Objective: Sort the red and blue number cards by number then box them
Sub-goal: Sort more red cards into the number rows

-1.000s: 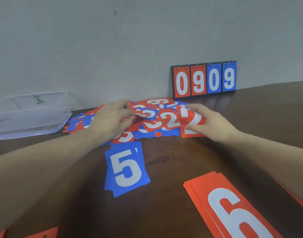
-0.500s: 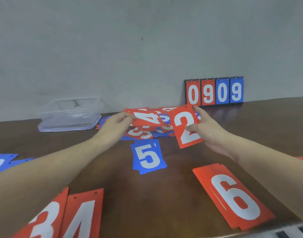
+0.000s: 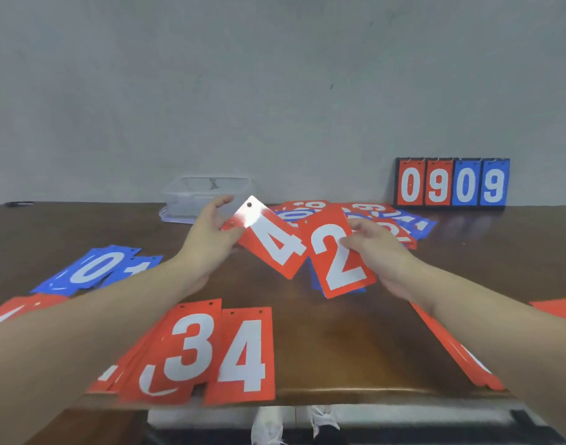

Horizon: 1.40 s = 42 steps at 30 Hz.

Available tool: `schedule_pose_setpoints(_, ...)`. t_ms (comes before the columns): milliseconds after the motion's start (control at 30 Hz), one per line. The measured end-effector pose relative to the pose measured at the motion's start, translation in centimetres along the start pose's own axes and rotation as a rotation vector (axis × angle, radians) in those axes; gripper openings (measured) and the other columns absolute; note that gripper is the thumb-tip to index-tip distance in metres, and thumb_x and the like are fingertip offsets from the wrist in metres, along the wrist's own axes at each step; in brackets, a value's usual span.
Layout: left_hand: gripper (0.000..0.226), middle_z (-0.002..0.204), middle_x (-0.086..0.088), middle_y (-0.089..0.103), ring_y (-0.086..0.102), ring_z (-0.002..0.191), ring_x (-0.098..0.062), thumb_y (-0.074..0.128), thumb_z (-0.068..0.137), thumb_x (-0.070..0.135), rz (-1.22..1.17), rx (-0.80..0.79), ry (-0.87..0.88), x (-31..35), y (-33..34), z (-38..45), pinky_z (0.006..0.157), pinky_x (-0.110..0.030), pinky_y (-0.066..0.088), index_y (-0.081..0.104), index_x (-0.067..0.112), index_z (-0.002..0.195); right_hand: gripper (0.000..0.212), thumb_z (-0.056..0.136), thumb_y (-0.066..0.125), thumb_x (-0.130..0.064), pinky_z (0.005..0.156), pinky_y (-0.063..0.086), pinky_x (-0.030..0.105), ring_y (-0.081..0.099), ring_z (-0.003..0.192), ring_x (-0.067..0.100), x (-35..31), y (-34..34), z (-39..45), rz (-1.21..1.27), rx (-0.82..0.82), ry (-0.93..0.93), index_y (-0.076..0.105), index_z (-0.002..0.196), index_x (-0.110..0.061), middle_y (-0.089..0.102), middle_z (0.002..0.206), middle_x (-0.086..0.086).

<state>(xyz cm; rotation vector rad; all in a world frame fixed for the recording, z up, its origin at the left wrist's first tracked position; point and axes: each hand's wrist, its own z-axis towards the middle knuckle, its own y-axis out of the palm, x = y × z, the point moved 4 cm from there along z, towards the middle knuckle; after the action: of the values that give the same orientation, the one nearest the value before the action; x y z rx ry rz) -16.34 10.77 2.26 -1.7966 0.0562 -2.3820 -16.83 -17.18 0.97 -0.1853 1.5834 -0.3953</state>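
Both cards have come up off the far heap since a moment ago, and the view now takes in the sorted piles along the near edge of the dark wooden worktop. Far left lie blue 0 and 1 cards; nearer, the red 3 pile and red 4 pile sit side by side. The left hand pinches a red plastic 4 card by its punched corner, held tilted above the worktop. The right hand pinches a red 2 card along its right edge. These cards look thin, light, stiff and glossy, likely slippery, so an edge pinch suits them. Behind the left hand, the clear plastic box appears empty. Unsorted cards remain at far right.
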Motion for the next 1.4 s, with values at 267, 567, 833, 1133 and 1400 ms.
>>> schedule_pose_setpoints(267,0.026,0.086,0.005,0.072,0.067,0.065,-0.002,0.056,0.097,0.002,-0.041,0.145,-0.073,-0.7,-5.7,-1.7,0.056,-0.018,0.052,0.065,0.025,0.106,0.030,0.103,0.057,-0.028,0.078,0.062,0.038,0.071,0.099,0.026,-1.1,4.5,-1.9,0.003,-0.065,0.030,0.049,0.131,-0.032,0.064,0.126,0.002)
schedule_pose_setpoints(567,0.032,0.106,-0.007,0.074,0.072,0.087,-0.015,0.046,0.100,0.001,-0.118,0.224,-0.206,-1.5,-13.1,-4.0,0.078,-0.033,0.059,0.066,0.016,0.121,0.018,0.101,0.059,-0.031,0.089,0.059,0.044,0.071,0.103,0.026,-2.1,11.5,-2.5,0.113,-0.220,0.085,0.062,0.117,-0.023,0.071,0.118,0.006)
schedule_pose_setpoints(833,0.038,0.100,-0.011,0.072,0.071,0.081,-0.021,0.042,0.101,0.002,-0.169,0.283,-0.258,-1.2,-20.2,-6.9,0.089,-0.045,0.055,0.063,0.020,0.128,0.062,0.091,0.061,0.010,0.066,0.063,0.035,0.070,0.089,0.027,-6.4,19.9,-5.9,0.173,-0.502,-0.016,0.044,0.141,-0.022,0.062,0.103,0.016)
schedule_pose_setpoints(1133,0.030,0.109,-0.015,0.074,0.073,0.101,-0.031,0.045,0.104,0.009,-0.083,0.301,-0.293,-1.0,-24.0,-10.3,0.093,-0.049,0.057,0.066,0.024,0.120,0.014,0.085,0.069,-0.020,0.074,0.056,0.031,0.065,0.073,0.010,-7.5,28.8,-7.5,-0.425,-0.427,-0.366,0.068,0.098,-0.021,0.068,0.079,-0.007)
schedule_pose_setpoints(1400,0.027,0.103,-0.006,0.077,0.074,0.097,-0.022,0.050,0.104,0.012,-0.022,0.195,-0.325,-1.4,-23.0,-10.8,0.088,-0.043,0.060,0.065,0.025,0.122,0.038,0.083,0.070,-0.042,0.095,0.041,0.039,0.044,0.116,0.021,-7.1,28.2,-7.6,-0.718,-0.315,-0.504,0.052,0.116,-0.033,0.057,0.118,-0.006)
